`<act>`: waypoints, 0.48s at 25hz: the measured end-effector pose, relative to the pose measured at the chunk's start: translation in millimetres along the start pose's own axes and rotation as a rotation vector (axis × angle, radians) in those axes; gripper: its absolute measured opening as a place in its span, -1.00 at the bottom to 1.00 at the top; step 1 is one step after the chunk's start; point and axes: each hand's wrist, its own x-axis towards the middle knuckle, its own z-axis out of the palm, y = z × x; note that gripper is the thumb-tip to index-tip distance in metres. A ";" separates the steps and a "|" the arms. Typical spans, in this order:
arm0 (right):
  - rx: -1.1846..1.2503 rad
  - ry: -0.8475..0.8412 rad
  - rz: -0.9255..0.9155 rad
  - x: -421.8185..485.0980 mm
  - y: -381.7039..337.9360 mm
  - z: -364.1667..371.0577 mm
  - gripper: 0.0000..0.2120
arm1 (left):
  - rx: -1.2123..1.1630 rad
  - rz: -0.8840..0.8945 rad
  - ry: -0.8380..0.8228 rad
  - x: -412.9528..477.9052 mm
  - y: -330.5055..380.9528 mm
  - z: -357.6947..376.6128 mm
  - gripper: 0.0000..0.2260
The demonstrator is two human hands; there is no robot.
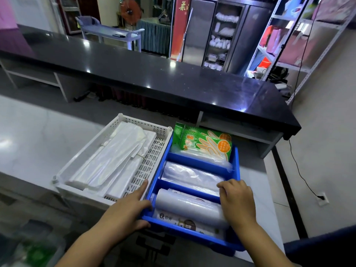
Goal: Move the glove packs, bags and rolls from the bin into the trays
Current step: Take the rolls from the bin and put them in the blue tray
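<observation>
While both hands rested on the blue divided tray (236, 164), the sorting appeared, as a judgement, nearly complete. The far compartment held the green glove packs (204, 143), standing tilted against the far wall. The middle compartment held a clear plastic bundle (192, 175), probably bags. The near compartment held a clear roll (190, 206) lying across printed packs (185, 222). Beside the blue tray, touching its left wall, stood the white perforated tray (154, 151), filled with flat stacks of clear bags (115, 160).

The left hand (125, 207) lay open along the tray's left wall, forefinger extended toward the white tray and thumb at the near corner; it gripped no item. The right hand (237, 201) was curled over the right end of the roll and the divider beside it; whether it clasped the roll or merely pressed on it could not be told.

What remained seemed to be only settling the roll and squaring the trays. The source bin could not be identified with confidence: a blurred dark container (32, 245) with something green inside sat at the lower left, cut off by the frame edge, so its contents could not be counted. The blue tray's near right corner was hidden behind the right forearm.
</observation>
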 end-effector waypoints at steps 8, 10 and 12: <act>0.341 -0.016 0.210 -11.3 -2.7 6.9 -0.84 | -0.005 -0.022 0.002 -7.5 -2.9 0.1 -0.79; 0.342 -0.021 0.214 -9.8 -4.2 3.0 -0.84 | -0.029 0.002 0.021 -11.3 -2.2 -4.2 -0.78; 0.281 -0.008 0.145 -7.8 -16.5 -2.4 -0.85 | -0.069 0.024 0.075 -23.1 -8.4 -13.4 -0.69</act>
